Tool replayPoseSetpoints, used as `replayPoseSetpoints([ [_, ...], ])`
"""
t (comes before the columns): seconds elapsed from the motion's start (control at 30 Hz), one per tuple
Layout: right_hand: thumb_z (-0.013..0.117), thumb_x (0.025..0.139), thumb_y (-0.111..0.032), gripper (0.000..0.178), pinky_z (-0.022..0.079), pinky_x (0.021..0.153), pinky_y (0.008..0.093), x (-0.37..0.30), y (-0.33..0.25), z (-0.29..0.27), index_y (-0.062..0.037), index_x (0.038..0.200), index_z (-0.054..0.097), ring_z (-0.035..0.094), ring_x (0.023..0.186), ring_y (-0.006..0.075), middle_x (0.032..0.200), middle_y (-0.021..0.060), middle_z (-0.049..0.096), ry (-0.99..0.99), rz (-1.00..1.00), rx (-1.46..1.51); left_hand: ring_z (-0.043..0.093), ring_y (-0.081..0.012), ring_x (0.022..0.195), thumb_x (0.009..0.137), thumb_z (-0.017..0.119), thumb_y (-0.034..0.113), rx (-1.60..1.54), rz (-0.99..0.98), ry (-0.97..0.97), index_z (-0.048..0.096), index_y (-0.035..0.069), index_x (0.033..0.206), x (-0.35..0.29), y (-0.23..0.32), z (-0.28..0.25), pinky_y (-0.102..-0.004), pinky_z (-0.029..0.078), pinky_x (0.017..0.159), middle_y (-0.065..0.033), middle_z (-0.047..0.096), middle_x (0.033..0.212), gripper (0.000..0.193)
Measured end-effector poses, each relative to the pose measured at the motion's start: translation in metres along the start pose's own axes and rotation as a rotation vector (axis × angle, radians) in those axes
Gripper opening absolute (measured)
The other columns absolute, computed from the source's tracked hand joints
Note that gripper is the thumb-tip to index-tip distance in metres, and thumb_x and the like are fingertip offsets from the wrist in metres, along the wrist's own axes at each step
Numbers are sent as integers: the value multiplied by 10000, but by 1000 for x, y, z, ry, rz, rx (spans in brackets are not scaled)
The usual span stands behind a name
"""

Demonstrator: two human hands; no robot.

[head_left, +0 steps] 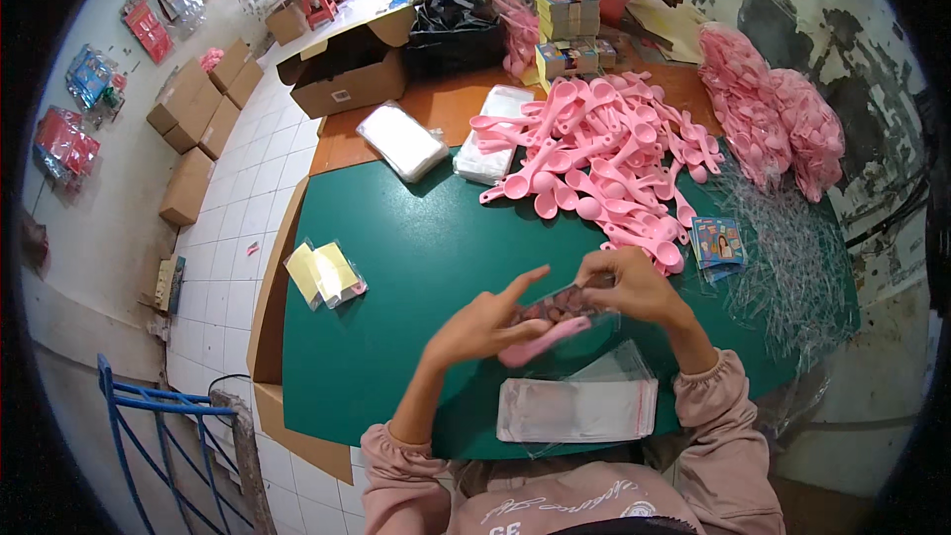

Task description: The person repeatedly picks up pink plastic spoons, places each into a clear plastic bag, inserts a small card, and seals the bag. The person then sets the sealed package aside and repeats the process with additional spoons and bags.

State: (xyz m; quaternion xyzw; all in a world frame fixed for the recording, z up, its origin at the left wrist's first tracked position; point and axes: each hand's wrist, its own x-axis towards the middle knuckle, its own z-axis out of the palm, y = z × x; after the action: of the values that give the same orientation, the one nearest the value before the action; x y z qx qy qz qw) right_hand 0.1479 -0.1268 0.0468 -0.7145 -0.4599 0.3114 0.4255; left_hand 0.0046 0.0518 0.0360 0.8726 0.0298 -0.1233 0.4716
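Over the near part of the green table (396,238), both my hands hold a clear plastic bag (567,305). A pink measuring spoon (543,343) lies along its lower edge; whether it is fully inside I cannot tell. My left hand (485,325) grips the bag's left end with the thumb across it and the index finger stretched out. With bent fingers my right hand (634,285) pinches the right end. Just below them is a stack of flat clear bags (565,414), the top ones fanned askew. A large pile of pink spoons (604,154) spreads beyond my right hand.
Small printed cards (717,242) lie beside a heap of clear plastic strips (783,258) at right. Packed yellow-card bags (325,274) sit at left. Farther back are white bag bundles (404,142), a cardboard box (347,79), card stacks (569,15) and bagged pink spoons (753,99).
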Motion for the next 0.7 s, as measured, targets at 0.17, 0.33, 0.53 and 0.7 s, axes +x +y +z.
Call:
replayPoseSetpoints([
  [0.17,667,719,-85,154,405,488,201,3,13,-7,2,799,568,529,568,77,687,22,582,-84,72,287,592,-115,740,823,603,145,-366,115,24,433,65,1209,-3,-36,-7,-263,485,658,-79,631,847,429],
  [0.33,668,727,-136,183,411,570,228,-2,23,-7,20,759,579,490,615,72,657,8,543,-96,265,288,599,-138,755,824,600,136,-497,47,91,397,56,1226,-1,-38,2,-262,497,662,-93,617,881,458],
  [0.53,662,703,-103,193,459,650,309,0,-8,10,-14,859,589,587,749,218,805,117,586,378,60,-151,584,-219,930,895,492,222,-577,10,456,185,98,1332,-8,-22,42,-306,484,769,-187,566,1019,549],
  [0.7,688,694,-138,398,415,786,366,-7,-3,29,-45,1045,525,489,960,263,1072,127,489,25,-300,-254,538,-294,1039,954,330,242,-1196,-128,107,-93,216,1363,-9,-10,45,-395,472,839,-238,507,1130,589],
])
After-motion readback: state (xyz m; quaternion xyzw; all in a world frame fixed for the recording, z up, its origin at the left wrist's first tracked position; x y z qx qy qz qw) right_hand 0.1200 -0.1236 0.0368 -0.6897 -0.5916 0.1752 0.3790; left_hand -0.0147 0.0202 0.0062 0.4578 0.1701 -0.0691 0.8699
